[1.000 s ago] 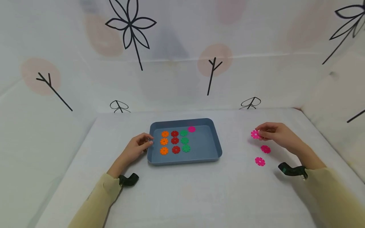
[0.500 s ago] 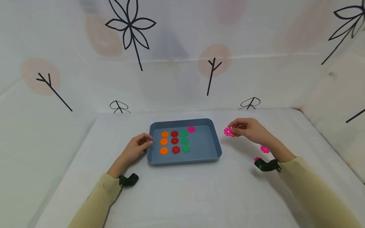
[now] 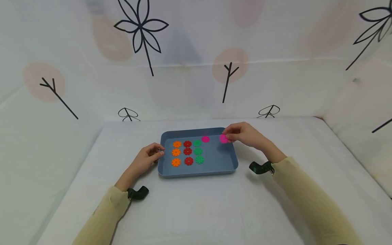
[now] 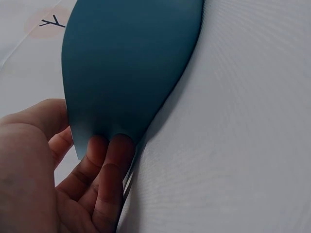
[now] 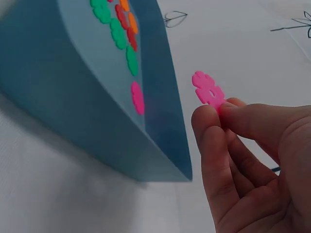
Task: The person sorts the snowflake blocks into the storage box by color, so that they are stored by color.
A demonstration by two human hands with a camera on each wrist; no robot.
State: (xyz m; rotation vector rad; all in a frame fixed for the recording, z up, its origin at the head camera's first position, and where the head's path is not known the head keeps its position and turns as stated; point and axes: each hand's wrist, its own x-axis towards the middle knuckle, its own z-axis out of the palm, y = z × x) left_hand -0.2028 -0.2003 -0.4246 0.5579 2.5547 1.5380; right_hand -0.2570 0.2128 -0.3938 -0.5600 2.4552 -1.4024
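Note:
A blue-grey tray (image 3: 218,160) lies on the white table. My left hand (image 3: 147,158) holds its left wall; in the left wrist view, curled fingers (image 4: 119,150) press the outside of the tray wall (image 4: 129,63), with the thumb at its rim. My right hand (image 3: 248,136) pinches a pink slotted plastic disc (image 3: 224,139) between thumb and fingertips, above the tray's right end. The right wrist view shows this held pink disc (image 5: 208,87) tilted and apart from the tray. Another pink disc (image 3: 205,139) lies at the tray's back, right of the green column.
Inside the tray lie columns of orange discs (image 3: 176,152), red discs (image 3: 188,151) and green discs (image 3: 198,151), three in each. A white cloth wall (image 3: 190,92) with printed plants rises behind the table. My right sleeve (image 3: 309,197) spans the table's right side.
My right hand has carried the pink disc leftward from the table's right side to over the tray. Its arm now covers the two loose pink discs. My left hand stays put.

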